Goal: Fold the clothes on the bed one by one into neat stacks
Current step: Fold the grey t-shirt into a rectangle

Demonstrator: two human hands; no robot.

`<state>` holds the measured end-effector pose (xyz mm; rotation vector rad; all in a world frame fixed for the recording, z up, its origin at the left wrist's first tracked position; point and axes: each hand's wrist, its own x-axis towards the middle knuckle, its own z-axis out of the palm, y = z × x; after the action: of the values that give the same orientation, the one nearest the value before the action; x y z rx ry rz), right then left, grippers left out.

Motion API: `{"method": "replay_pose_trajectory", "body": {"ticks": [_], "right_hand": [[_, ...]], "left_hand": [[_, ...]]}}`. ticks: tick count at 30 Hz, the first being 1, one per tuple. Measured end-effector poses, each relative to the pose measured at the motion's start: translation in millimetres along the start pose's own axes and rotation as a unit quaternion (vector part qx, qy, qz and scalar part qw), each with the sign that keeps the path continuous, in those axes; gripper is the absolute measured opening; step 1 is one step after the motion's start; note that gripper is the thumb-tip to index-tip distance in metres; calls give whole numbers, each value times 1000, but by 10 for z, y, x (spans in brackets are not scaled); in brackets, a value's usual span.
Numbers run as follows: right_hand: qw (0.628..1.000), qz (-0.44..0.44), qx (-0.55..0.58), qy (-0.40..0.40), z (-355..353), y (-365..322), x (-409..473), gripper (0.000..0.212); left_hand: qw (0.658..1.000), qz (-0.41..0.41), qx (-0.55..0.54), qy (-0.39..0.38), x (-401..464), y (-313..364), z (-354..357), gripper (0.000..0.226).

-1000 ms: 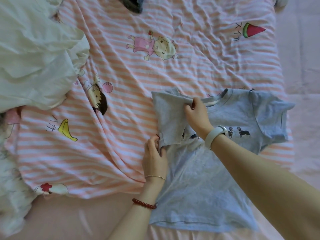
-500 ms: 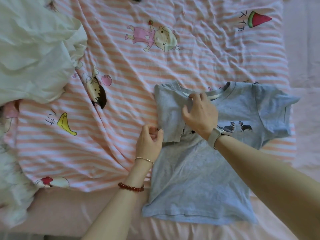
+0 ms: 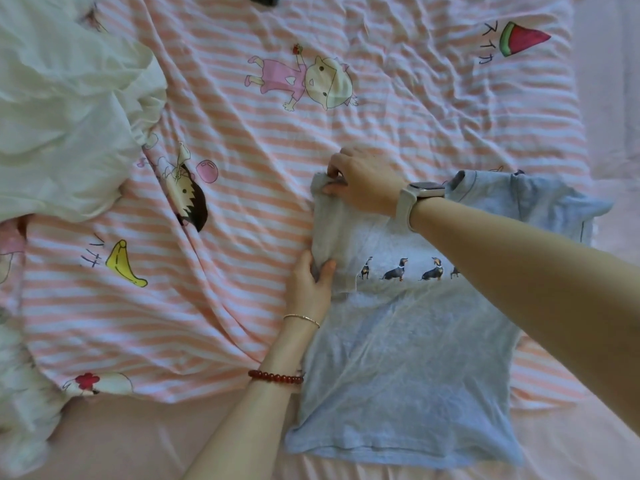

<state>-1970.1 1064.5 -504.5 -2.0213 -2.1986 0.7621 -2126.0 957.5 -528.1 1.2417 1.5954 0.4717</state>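
Folding the near sleeve side of the grey T-shirt point(image 3: 408, 368) inward is the step in hand, and both hands are working its folded edge. The shirt is lying face up on the striped bedsheet point(image 3: 242, 188), hem toward the person, its far sleeve lying spread. The right hand point(image 3: 363, 188) is pinching the fold's top corner at the shoulder; the left hand point(image 3: 311, 285) is gripping the lower end of the fold, fingers curled round the cloth. To do this well, both hands should be pulling the crease taut and parallel to the shirt's side seam, then pressing it flat before the other sleeve is being brought in. A white garment point(image 3: 65, 109) is waiting, crumpled, well apart.
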Motion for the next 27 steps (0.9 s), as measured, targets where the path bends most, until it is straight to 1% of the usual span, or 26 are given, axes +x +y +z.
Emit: {"method": "replay_pose_trajectory", "body": {"ticks": [2,4,6,8,9,10,11,12,13,14,15,17,19,20,22,24,26,27], "right_hand": [[997,-24,38,66,-36,21,21,26],[992,-70,20,100,-45,18,37,22],[991,-88,-22,95,-4,34,84,22],[992,-70,-68,75,68,49,139,23],[993,-55,-82,70,101,61,149,24],[993,-40,-89,74,125,77,140,27],[991,-32,-89,92,126,90,99,31],[987,-36,-85,129,110,100,20,34],[981,-49,-80,169,88,111,-84,36],[974,-67,-82,199,79,131,-197,39],[970,-85,-95,207,89,172,-318,43],[975,-85,-116,172,133,313,-559,49],[986,-21,-93,138,155,531,-806,48],[987,25,-83,133,149,659,-944,48],[980,102,-71,153,93,925,-1220,50],[966,164,-48,192,-2,1165,-1469,50],[946,218,-30,240,-102,1382,-1681,51],[933,242,-20,266,-152,1505,-1785,50]], "left_hand": [[999,22,4,30,17,27,18,13],[998,32,32,54,48,43,49,13],[994,7,82,69,82,40,72,19],[985,-34,153,65,106,46,77,29],[981,-36,183,61,98,73,68,33],[976,-14,207,63,84,97,56,39],[968,34,239,72,72,122,42,48],[950,100,281,86,71,137,45,56],[922,166,335,100,78,153,61,58],[892,217,385,96,86,179,89,56],[864,250,432,73,88,197,127,54],[814,288,505,-1,82,161,216,56],[779,307,544,-59,48,40,273,59],[771,310,551,-76,28,-21,284,59],[771,298,555,-94,1,-58,302,59],[796,280,529,-92,-34,35,356,60],[821,293,483,-80,-82,233,489,55],[826,310,465,-73,-103,366,600,51]]}}
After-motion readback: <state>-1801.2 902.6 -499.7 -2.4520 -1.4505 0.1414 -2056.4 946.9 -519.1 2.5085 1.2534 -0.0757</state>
